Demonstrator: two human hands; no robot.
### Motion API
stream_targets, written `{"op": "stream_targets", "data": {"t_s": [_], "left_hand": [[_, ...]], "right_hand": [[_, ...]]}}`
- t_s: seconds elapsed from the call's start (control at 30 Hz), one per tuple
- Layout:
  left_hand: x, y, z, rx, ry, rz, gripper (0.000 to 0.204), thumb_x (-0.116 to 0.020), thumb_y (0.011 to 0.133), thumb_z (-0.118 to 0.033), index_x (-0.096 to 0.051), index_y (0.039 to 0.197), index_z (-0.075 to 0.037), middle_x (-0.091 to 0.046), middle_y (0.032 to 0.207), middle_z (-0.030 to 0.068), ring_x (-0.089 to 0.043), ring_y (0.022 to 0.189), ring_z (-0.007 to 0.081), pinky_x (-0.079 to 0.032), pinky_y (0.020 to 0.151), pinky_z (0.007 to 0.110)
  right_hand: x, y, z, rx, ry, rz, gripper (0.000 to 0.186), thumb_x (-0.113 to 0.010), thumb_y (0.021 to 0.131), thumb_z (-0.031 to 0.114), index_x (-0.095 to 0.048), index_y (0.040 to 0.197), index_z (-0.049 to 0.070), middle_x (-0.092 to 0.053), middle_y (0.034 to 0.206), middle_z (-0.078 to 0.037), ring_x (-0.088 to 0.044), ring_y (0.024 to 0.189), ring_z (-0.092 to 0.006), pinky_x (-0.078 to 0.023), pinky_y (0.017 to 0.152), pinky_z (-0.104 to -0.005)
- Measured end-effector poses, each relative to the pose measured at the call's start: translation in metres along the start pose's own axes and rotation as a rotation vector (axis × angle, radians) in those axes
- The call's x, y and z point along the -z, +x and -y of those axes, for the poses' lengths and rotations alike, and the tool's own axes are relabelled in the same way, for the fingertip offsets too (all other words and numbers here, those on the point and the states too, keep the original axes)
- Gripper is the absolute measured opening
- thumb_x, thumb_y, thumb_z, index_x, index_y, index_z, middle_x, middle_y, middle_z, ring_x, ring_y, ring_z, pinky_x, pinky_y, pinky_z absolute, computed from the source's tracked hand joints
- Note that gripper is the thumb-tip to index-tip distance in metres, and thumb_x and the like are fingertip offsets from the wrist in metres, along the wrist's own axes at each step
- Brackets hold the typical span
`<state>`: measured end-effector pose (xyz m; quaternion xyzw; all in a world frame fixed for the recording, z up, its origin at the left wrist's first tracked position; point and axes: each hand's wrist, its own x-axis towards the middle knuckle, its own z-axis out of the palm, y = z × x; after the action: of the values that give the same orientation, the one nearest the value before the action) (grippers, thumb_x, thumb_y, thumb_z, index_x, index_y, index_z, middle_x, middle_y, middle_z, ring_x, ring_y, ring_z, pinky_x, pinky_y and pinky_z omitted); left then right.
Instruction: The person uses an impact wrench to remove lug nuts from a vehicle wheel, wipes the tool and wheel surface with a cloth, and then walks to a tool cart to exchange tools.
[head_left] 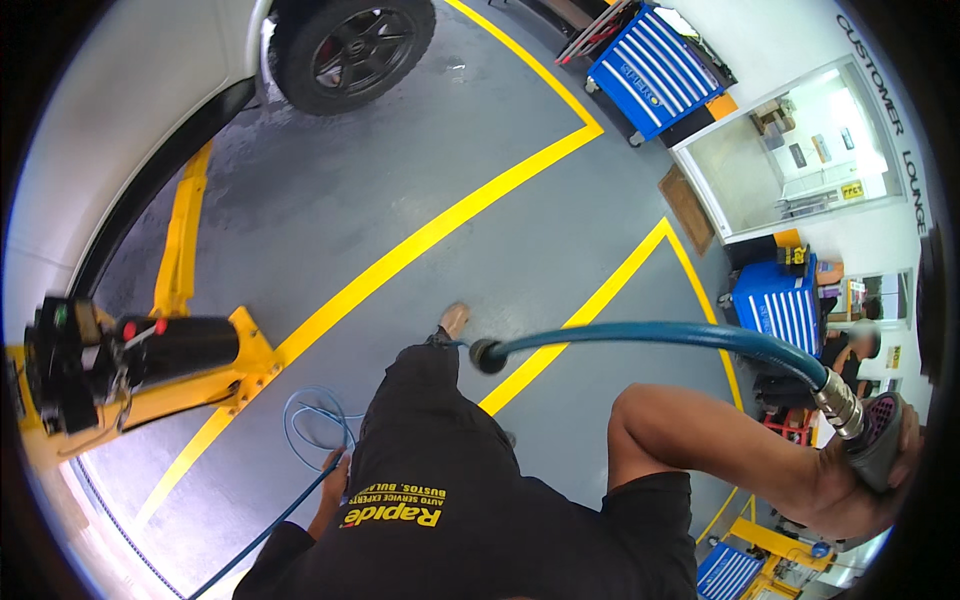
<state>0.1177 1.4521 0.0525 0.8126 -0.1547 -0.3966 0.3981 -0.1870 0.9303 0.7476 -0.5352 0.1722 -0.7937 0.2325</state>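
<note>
My right hand (895,455), raised at the far right, is closed round the dark grip of an air tool (876,425). Only the grip's end, with a vented pinkish face, shows; the rest is hidden or out of the picture. A metal coupling (838,402) joins it to a thick blue air hose (640,333), which arcs left to a black ball-shaped piece (488,356). Low on the left, my left hand (335,478) is closed on a blue hose (265,535). Beyond that hand, loose coils of thin light-blue hose (300,425) lie on the floor.
A yellow lift post base with a black motor unit (180,345) stands at left, beside a white vehicle (150,80) with a black wheel (360,55). Blue tool cabinets (655,75) line the right wall near a glass door (800,150). Another person (850,350) is at far right.
</note>
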Motion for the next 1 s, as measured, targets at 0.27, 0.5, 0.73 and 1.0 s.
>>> {"op": "stream_targets", "data": {"t_s": [0.27, 0.5, 0.73, 1.0], "left_hand": [[-0.177, 0.228, -0.278, 0.556, -0.698, -0.463, 0.039, -0.074, 0.096, -0.038, -0.064, 0.128, -0.020, -0.051, 0.076, 0.0002, -0.049, 0.059, 0.0121, -0.046, 0.053, 0.028], [-0.310, 0.467, -0.467, 0.471, -0.804, -0.566, 0.034, -0.076, 0.093, -0.042, -0.063, 0.102, -0.011, -0.048, 0.074, 0.0001, -0.052, 0.061, 0.0134, -0.047, 0.055, 0.030], [-0.477, 0.553, -0.635, 0.612, -0.947, -1.051, 0.040, -0.076, 0.091, -0.040, -0.064, 0.104, -0.005, -0.058, 0.084, 0.0040, -0.056, 0.071, 0.0164, -0.050, 0.061, 0.035], [-0.581, 0.638, -0.774, 0.721, -0.986, -1.346, 0.041, -0.069, 0.094, -0.044, -0.062, 0.105, -0.006, -0.056, 0.079, 0.0033, -0.054, 0.070, 0.0194, -0.050, 0.065, 0.038]], "right_hand": [[0.012, 0.228, -0.258, -0.224, 0.453, 0.107, 0.016, -0.052, 0.077, -0.007, -0.043, 0.075, 0.006, -0.042, 0.071, -0.005, -0.047, 0.075, -0.0165, -0.041, 0.082, -0.0358], [0.047, 0.372, -0.516, 0.159, 0.439, 0.060, 0.015, -0.054, 0.071, -0.006, -0.045, 0.075, 0.005, -0.044, 0.070, -0.005, -0.047, 0.061, -0.0153, -0.042, 0.071, -0.0329], [0.001, 0.523, -0.795, 0.140, 0.559, 0.054, 0.005, -0.054, 0.086, 0.003, -0.052, 0.087, -0.001, -0.053, 0.070, -0.004, -0.055, 0.071, -0.0156, -0.046, 0.084, -0.0339], [-0.129, 0.660, -1.110, 0.249, 0.478, -0.060, 0.022, -0.054, 0.090, 0.028, -0.049, 0.083, 0.007, -0.048, 0.065, -0.003, -0.050, 0.054, -0.0143, -0.046, 0.060, -0.0336]]}}
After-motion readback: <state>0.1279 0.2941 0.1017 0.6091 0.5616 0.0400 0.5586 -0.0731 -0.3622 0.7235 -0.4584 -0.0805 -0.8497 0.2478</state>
